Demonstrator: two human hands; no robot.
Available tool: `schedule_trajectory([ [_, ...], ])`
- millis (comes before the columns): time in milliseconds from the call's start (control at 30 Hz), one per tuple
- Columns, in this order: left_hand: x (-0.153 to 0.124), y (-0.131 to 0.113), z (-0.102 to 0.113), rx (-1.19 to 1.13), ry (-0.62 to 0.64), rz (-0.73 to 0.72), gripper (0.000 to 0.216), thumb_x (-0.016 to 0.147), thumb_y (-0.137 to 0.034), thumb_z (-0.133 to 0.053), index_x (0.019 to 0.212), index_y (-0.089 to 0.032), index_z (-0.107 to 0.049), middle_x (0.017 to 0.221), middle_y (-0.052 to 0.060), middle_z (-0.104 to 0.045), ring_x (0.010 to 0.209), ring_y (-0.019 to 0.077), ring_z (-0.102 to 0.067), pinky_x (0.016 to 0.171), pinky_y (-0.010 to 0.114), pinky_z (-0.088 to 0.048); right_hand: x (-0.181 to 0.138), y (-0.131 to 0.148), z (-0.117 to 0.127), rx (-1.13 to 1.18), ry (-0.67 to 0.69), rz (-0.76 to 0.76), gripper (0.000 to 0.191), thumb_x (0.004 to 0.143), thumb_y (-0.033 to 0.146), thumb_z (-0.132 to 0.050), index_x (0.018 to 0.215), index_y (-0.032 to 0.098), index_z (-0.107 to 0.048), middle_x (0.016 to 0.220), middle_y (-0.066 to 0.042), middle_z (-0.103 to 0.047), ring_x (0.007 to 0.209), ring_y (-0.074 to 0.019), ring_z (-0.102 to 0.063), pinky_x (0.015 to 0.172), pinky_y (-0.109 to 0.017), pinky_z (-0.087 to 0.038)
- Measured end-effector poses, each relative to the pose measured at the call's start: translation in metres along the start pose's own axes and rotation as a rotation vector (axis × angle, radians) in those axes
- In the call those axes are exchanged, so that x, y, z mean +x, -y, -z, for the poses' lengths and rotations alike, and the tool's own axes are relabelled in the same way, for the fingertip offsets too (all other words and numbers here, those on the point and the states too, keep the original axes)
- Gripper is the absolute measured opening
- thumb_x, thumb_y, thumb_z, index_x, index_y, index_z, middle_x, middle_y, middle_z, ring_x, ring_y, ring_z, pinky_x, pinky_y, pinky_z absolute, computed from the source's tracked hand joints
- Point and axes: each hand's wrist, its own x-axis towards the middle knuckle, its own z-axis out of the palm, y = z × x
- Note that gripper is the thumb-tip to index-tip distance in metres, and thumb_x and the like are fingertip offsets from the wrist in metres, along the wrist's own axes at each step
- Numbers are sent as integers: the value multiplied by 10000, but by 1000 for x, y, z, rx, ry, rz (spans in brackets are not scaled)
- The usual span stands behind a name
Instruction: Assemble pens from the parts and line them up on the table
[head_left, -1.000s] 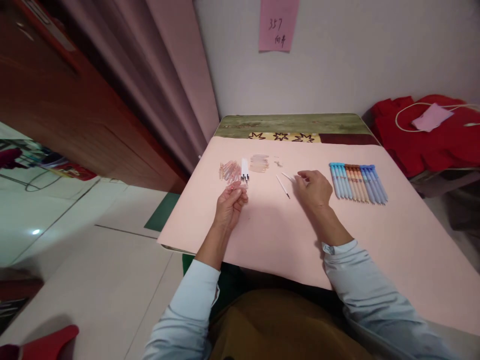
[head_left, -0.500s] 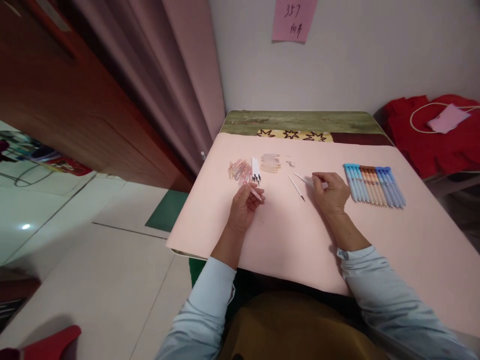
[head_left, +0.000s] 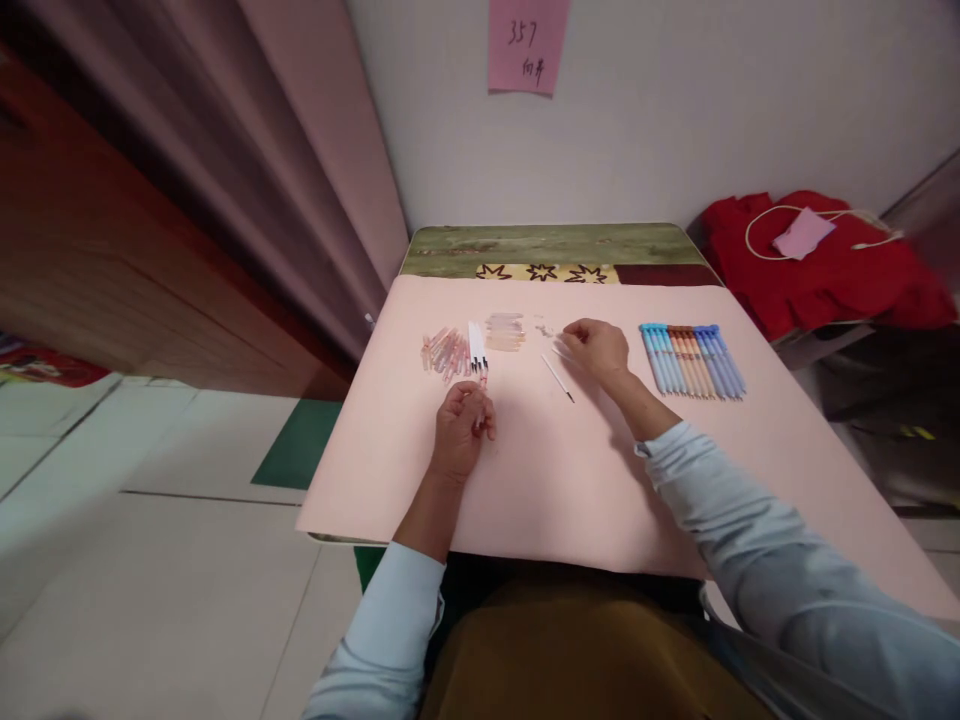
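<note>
Low over the paper, my left hand (head_left: 459, 430) is closed around a pink pen barrel (head_left: 483, 378), mostly hidden by the fingers. Beyond it lie a pile of pinkish clear barrels (head_left: 446, 354), several white pen refills (head_left: 475, 342) with black tips and a stack of clear pale barrels (head_left: 505, 332). My right hand (head_left: 600, 350) has its thumb and finger pinched beside some tiny clear pieces (head_left: 544, 328); what is between the fingertips is too small to make out. A single white refill (head_left: 557, 378) lies between the hands, and another white stick rests partly under the right hand.
Right of my right hand is a row of finished-looking pens (head_left: 691, 362) in blue, orange and violet. Pink paper (head_left: 555, 480) covers the table. A red cloth (head_left: 832, 265) with a cord lies past the right edge; a curtain (head_left: 300, 130) hangs at left.
My right hand has moved forward to the tiny clear pieces. The left hand has turned, and the pink barrel now points away from me. The camera view has swung right.
</note>
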Motion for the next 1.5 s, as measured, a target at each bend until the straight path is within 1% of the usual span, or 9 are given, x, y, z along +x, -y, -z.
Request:
schedule_trajectory([
  [333, 10, -11, 7, -195, -12, 38, 211, 704, -193, -758, 883, -187, -646, 743, 0, -588, 636, 90, -547, 484, 175, -418, 46, -11, -6, -21, 31, -76, 202, 755, 273, -627, 856, 193, -783, 806, -56, -744, 717, -181, -619, 666, -272, -431],
  [500, 9, -10, 8, -198, -1, 56, 192, 691, -198, -768, 858, -167, -678, 662, -9, -549, 576, 82, -500, 426, 165, -356, 61, -20, -4, 9, 92, -45, 178, 755, 261, -649, 841, 180, -782, 787, -33, -734, 702, -149, -608, 652, -255, -412],
  [767, 7, -7, 8, -161, -26, 51, 256, 659, -180, -814, 880, -152, -689, 704, -3, -606, 566, 67, -517, 435, 166, -382, 84, 13, -26, -78, 160, 36, 160, 767, 255, -660, 851, 196, -784, 828, -45, -744, 753, -167, -638, 691, -253, -442],
  [900, 8, -6, 9, -239, -21, 32, 250, 724, -243, -806, 922, -160, -677, 861, 27, -688, 753, 109, -650, 650, 218, -546, 81, 28, -40, -157, 193, 57, 138, 749, 282, -695, 833, 207, -775, 849, -61, -747, 769, -181, -641, 709, -264, -457],
  [1000, 10, -4, 9, -270, -19, 25, 233, 757, -247, -790, 928, -167, -652, 972, 52, -725, 920, 174, -700, 836, 322, -576, 77, 35, -45, -290, 186, 72, 152, 778, 269, -661, 872, 214, -767, 909, -77, -750, 834, -203, -651, 729, -278, -462],
  [1167, 10, -3, 11, -265, -36, 30, 249, 774, -253, -776, 952, -153, -635, 1014, 89, -746, 947, 198, -719, 820, 308, -582, 78, 45, -43, -351, 193, 102, 172, 805, 228, -611, 876, 160, -753, 923, -136, -740, 885, -241, -656, 758, -304, -453],
  [1267, 8, -3, 10, -261, -19, 19, 268, 765, -248, -781, 966, -153, -631, 1013, 91, -747, 946, 204, -721, 826, 309, -577, 70, 53, -32, -265, 93, 96, 197, 837, 236, -559, 900, 157, -727, 937, -135, -734, 878, -242, -650, 759, -315, -452],
  [1367, 8, -3, 9, -262, -25, 9, 297, 755, -235, -787, 987, -153, -620, 1011, 97, -746, 926, 197, -724, 862, 322, -564, 39, 60, -15, 56, -62, 148, 199, 872, 275, -517, 934, 180, -680, 862, -83, -726, 804, -210, -642, 747, -312, -462],
  [1500, 8, -2, 10, -294, -30, 18, 296, 738, -196, -791, 960, -151, -601, 960, 87, -740, 858, 167, -716, 835, 304, -563, -33, 61, -2, 503, 1, 223, 193, 869, 366, -557, 922, 199, -636, 778, -23, -685, 693, -160, -612, 678, -279, -478],
])
